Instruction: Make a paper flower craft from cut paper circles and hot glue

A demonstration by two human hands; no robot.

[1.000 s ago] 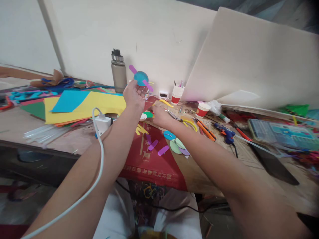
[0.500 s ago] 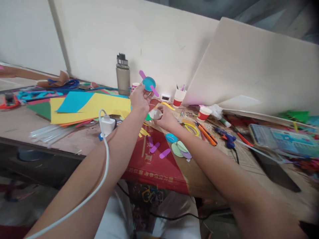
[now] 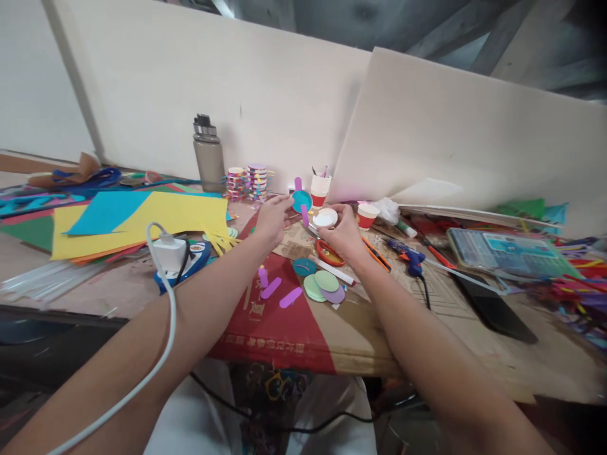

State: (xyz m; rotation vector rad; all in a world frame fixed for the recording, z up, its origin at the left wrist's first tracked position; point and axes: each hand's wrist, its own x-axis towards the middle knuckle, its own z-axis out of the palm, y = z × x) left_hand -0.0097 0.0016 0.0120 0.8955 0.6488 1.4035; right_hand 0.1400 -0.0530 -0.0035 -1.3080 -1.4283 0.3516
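Observation:
My left hand (image 3: 275,221) pinches the edge of a teal paper disc (image 3: 298,202), which has two purple strips (image 3: 304,215) sticking out at opposite sides. Just right of it, my right hand (image 3: 347,230) has its fingers closed round a white paper cup (image 3: 325,218), its round face toward me. The disc and the cup are close together; whether they touch I cannot tell. Under my hands lie orange-handled scissors (image 3: 327,253). Nearer to me are a loose teal disc (image 3: 303,266), green discs (image 3: 326,281) and several purple strips (image 3: 291,297).
Two striped cup stacks (image 3: 257,183) stand beside a bottle (image 3: 208,158) at the back. Yellow paper (image 3: 184,215) and a power strip (image 3: 202,253) lie left. To the right are a red-and-white cup (image 3: 367,216), a glue gun (image 3: 410,258), a phone (image 3: 493,306) and a plastic case (image 3: 502,253).
My left hand has come down with the teal disc, bringing it beside the white cup in my right hand. The view has turned to the right, and the striped stacks now show.

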